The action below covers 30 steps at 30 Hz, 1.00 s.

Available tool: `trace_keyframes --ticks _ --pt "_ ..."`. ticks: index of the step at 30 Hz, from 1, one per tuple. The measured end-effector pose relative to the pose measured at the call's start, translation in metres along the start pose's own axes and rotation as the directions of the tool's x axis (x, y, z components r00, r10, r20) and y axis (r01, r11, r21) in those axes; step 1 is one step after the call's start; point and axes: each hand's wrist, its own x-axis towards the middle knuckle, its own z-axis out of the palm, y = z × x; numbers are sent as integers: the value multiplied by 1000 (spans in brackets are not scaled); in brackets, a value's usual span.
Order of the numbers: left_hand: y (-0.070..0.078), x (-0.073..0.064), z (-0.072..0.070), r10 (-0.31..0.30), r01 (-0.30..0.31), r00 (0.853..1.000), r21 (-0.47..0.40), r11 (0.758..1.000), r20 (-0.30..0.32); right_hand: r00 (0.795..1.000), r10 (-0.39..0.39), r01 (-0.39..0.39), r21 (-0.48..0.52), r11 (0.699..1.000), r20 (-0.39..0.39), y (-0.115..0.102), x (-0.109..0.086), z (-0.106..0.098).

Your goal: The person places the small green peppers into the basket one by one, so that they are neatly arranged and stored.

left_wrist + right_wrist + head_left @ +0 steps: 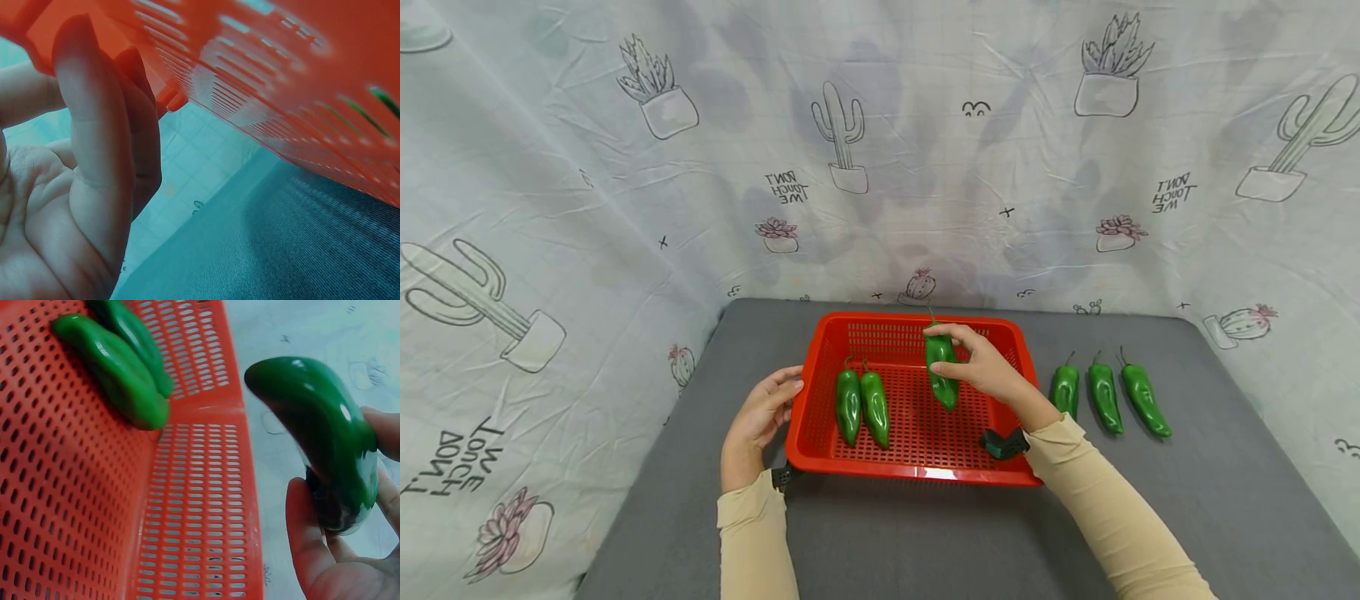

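Head view: the right hand [988,362] pinches a green pepper [939,350] between thumb and fingers, above the right half of the red basket [865,467] and clear of its floor. The pepper sits on the hand's left side, its long axis running stem away from the person and tip toward them — nearly parallel to the two peppers [848,406] lying in the left half. The left hand [767,408], farther off, grips the left rim; three more peppers [1105,396] lie outside, to the right.
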Motion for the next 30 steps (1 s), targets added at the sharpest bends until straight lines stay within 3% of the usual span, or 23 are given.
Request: trace_keyframes --ticks 11,19,24,30 --pt "1 1 3 -10 10 1000 5 1000 -15 998 24 -19 -97 995 54 5 11 15" --pt "5 3 3 -11 11 1000 10 1000 -10 994 91 -83 -118 990 57 12 23 28" --pt "5 3 4 -11 11 1000 6 1000 -10 989 137 -126 -173 977 54 18 29 34" --pt "4 4 4 -18 18 1000 1 1000 -15 985 146 -116 -278 953 90 25 34 39"
